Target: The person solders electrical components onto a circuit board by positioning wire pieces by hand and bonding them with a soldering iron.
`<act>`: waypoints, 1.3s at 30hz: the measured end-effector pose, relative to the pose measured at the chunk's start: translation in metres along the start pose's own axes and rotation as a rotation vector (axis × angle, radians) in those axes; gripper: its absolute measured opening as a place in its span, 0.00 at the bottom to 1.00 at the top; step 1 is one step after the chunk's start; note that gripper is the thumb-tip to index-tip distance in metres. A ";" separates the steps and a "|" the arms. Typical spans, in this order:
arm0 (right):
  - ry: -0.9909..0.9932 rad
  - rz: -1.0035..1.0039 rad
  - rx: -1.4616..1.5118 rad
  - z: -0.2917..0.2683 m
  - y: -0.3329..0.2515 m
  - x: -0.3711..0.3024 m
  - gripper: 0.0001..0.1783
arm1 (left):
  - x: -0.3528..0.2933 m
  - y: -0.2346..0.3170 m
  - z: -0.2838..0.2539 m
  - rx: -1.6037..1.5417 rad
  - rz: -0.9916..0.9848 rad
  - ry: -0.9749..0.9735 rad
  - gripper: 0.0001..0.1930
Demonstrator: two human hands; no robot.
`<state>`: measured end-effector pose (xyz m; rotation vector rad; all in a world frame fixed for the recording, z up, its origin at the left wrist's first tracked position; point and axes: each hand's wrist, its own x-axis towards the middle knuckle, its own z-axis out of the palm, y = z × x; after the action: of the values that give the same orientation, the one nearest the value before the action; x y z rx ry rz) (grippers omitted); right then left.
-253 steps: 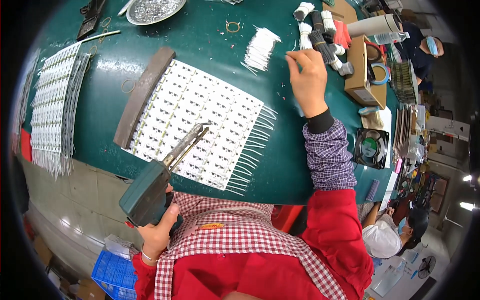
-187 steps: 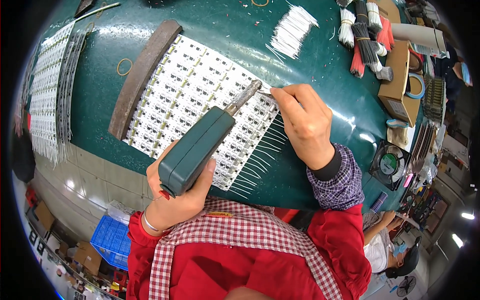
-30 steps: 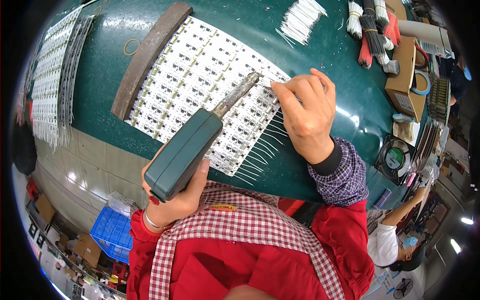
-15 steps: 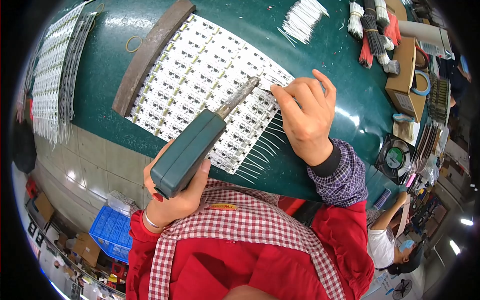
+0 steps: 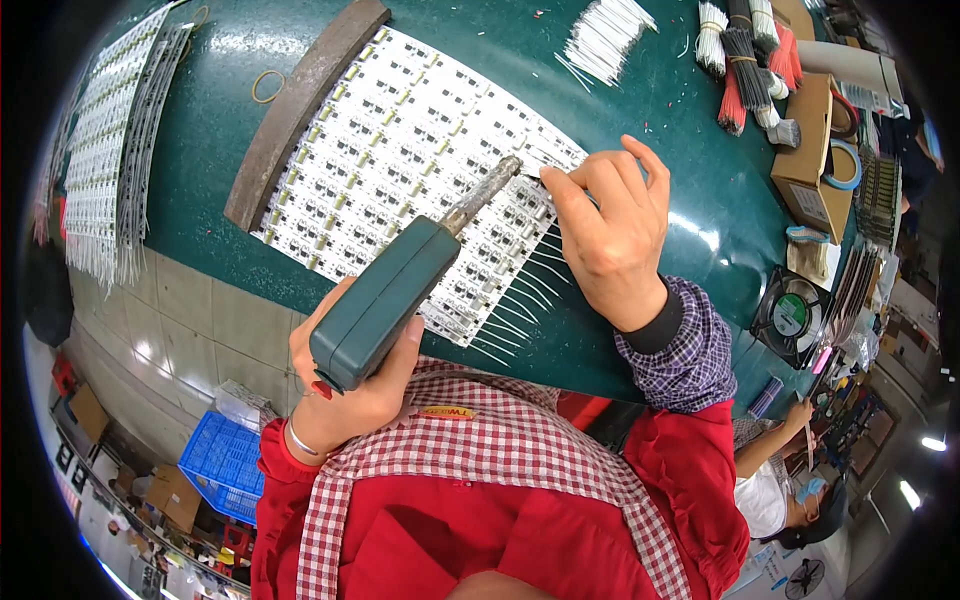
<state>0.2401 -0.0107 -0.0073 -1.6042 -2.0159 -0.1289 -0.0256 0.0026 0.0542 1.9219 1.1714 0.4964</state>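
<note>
1. My left hand (image 5: 345, 385) sits nearest my body, fingers clamped around the green soldering gun (image 5: 385, 300). The wrist is low and the barrel angles up and away toward the panel.
2. The gun's metal tip (image 5: 490, 185) meets the right edge of the white panel of LED boards (image 5: 390, 170), which lies flat on the green desk (image 5: 640, 130).
3. My right hand (image 5: 610, 235) arches over that edge, palm down, fingers pinched together on a thin white wire (image 5: 535, 178) at the tip.
4. Judgement: the joint goes best with the wire held dead still on its pad and the tip touching both, my fingers kept back from the heat.
5. Soldered leads (image 5: 515, 310) fan out below; a brown bar (image 5: 300, 105) borders the far side, and loose wire bundles (image 5: 605, 35) lie beyond.
</note>
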 end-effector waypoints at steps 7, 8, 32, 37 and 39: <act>-0.024 0.000 -0.012 -0.002 -0.002 0.001 0.12 | -0.016 -0.009 0.004 -0.105 -0.080 0.074 0.12; -0.022 -0.003 -0.017 -0.002 -0.001 0.001 0.12 | -0.015 -0.010 0.004 -0.105 -0.080 0.075 0.12; 0.007 -0.011 0.009 0.000 -0.006 0.000 0.12 | -0.009 -0.006 0.000 0.001 0.070 0.038 0.10; 0.004 -0.010 0.013 0.000 -0.006 0.000 0.12 | -0.010 -0.003 0.000 -0.042 -0.055 -0.007 0.10; 0.001 -0.010 0.009 0.000 -0.006 0.000 0.12 | -0.010 -0.004 -0.001 -0.005 -0.036 -0.018 0.10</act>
<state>0.2340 -0.0124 -0.0058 -1.5887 -2.0209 -0.1244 -0.0336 -0.0048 0.0522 1.8942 1.1898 0.4614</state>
